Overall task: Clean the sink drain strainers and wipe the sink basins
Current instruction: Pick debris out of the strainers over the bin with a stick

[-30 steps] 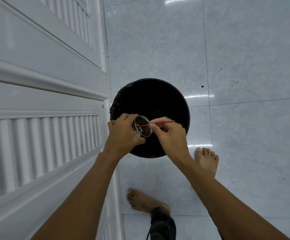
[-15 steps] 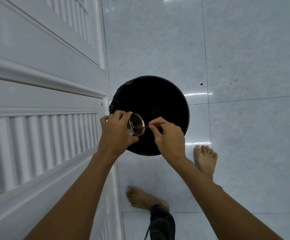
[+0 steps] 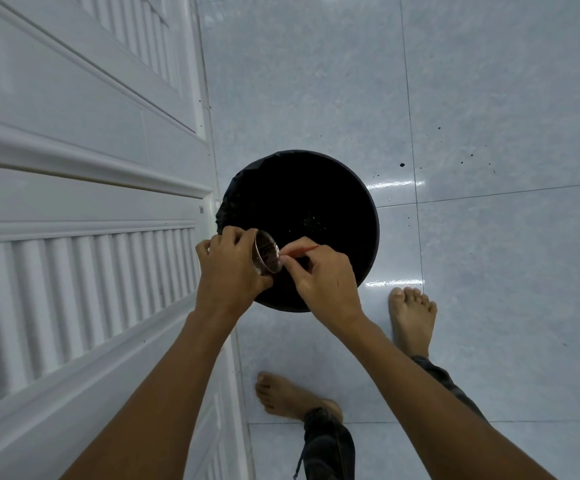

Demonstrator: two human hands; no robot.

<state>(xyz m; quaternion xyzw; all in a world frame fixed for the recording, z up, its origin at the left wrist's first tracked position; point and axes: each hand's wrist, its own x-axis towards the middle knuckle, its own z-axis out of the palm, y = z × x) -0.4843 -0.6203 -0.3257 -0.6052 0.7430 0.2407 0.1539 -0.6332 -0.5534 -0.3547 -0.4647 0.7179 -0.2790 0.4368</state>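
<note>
My left hand [image 3: 227,268] grips a round metal drain strainer [image 3: 267,252], tipped on its side with its open mouth facing right. It hangs over the near left part of a black-lined waste bin [image 3: 316,199]. My right hand [image 3: 319,271] pinches a thin red stick [image 3: 302,250] between thumb and fingers, its near end at the strainer's mouth. Dark residue shows inside the strainer. Small specks lie in the bin's bottom.
A white panelled door [image 3: 84,188] fills the left side, close to the bin. The floor is glossy pale tile [image 3: 489,306] with a few dark specks. My bare feet [image 3: 411,317] stand just behind and right of the bin.
The strainer has turned from facing up to lying on its side, mouth to the right. Both hands drifted slightly left and down over the bin; the stick's tip now works at the strainer's mouth.
</note>
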